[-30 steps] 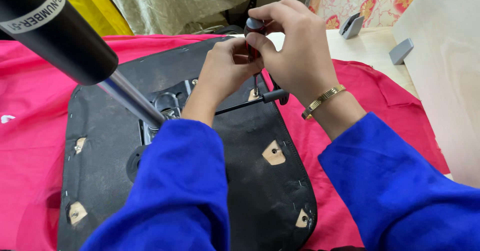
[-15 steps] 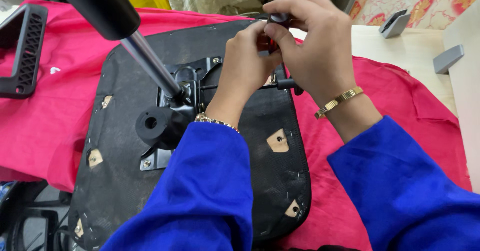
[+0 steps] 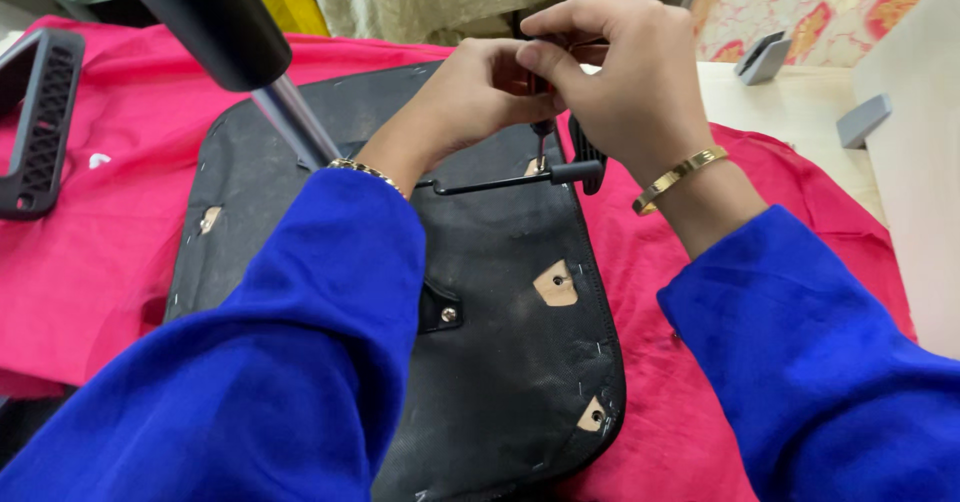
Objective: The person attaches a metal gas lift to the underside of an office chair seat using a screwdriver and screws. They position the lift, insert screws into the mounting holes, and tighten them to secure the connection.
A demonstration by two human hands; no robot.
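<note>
Since half a second ago my view has swung to the right: the black armrest piece (image 3: pixel 40 122) now sits at the 9 o'clock edge, the seat's centre mechanism has slipped behind my left sleeve (image 3: pixel 300 362), and both hands have stayed pinched together at the top of the frame.

My left hand (image 3: pixel 478 97) and right hand (image 3: pixel 628 82) meet at about 12 o'clock, fingertips narrow and closed on a small dark tool (image 3: pixel 541 127) whose thin shaft drops straight down from between them. Its upper end is hidden by my fingers, so I cannot tell what kind of handle it has. The shaft ends just above the black lever (image 3: pixel 510 180), which lies level across the seat from about the middle out toward 3 o'clock, with a thicker grip at its right end.

All of it sits over the upturned black seat base (image 3: pixel 500 342), which fills the middle and runs down to 6 o'clock, with tan patches showing at its mounting holes. From my hands, the seat lies directly below, toward 6 o'clock. A black gas cylinder (image 3: pixel 215 17) with its silver rod (image 3: pixel 295 122) slants in from 11 o'clock. A pink cloth (image 3: pixel 120 252) lies under the seat. I see a gold bangle (image 3: pixel 680 177) on my right wrist.
</note>
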